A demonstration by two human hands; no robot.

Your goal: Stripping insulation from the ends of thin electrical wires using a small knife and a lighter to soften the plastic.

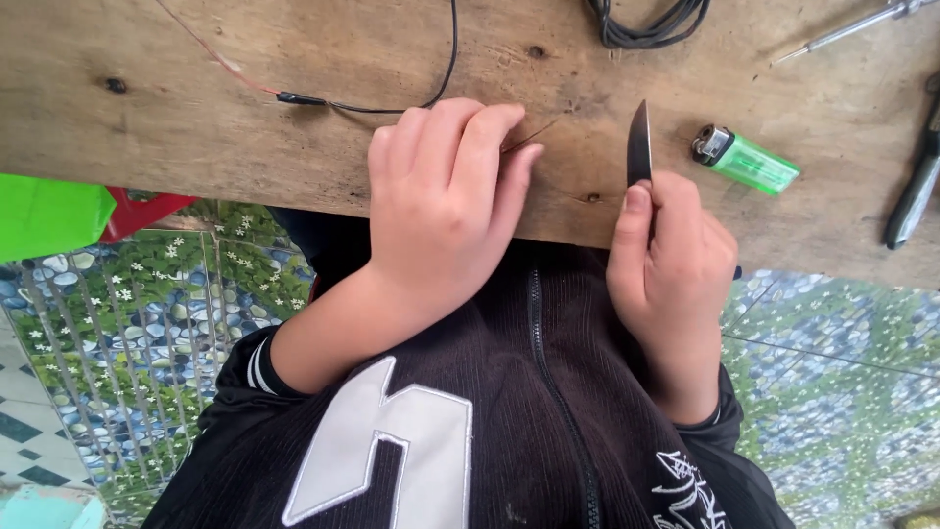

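Note:
My left hand [446, 201] rests curled on the near edge of a rough wooden table [196, 118], its fingers pinching a thin wire end [534, 132] against the wood. A black wire [392, 106] with a stripped reddish end [230, 67] runs across the table just beyond that hand. My right hand [671, 260] grips a small knife, whose dark blade [638, 142] points up and away, a little right of the left hand. The knife's handle is hidden inside the fist.
A green see-through lighter [749, 160] lies right of the blade. A coil of black cable [646, 24] sits at the far edge, a thin metal tool [847, 29] at top right, a dark-handled tool [916, 191] at far right. Patterned floor tiles lie below.

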